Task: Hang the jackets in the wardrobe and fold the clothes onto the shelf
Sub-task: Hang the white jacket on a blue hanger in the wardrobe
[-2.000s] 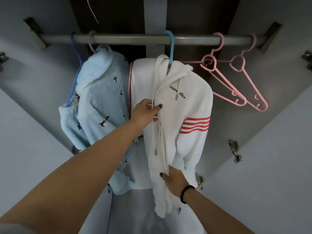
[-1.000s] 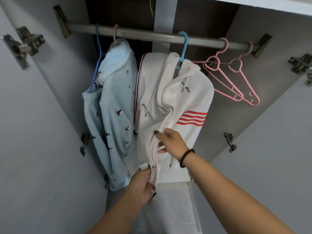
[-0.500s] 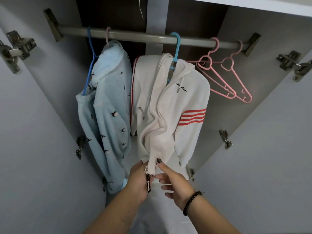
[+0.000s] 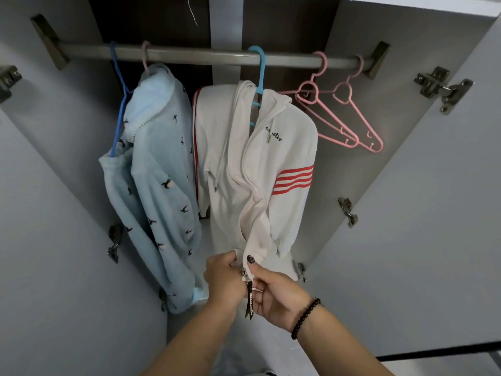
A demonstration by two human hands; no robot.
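Note:
A white hooded jacket with red stripes on the sleeve hangs on a light blue hanger from the metal rail of the wardrobe. Both hands hold its bottom hem together at the zip. My left hand grips the left front edge. My right hand pinches the right edge, thumb on the fabric, beside the zip slider and its black pull tab. To the left hangs a pale blue fleece jacket with small bird prints.
Two bare pink hangers hang at the right end of the rail. A thin blue hanger sits left of the fleece jacket. Open wardrobe doors with metal hinges flank both sides. A pale shelf floor lies below the jackets.
Both hands went down the front of the white jacket to its bottom hem and brought the two zip edges together. The camera view shifted slightly.

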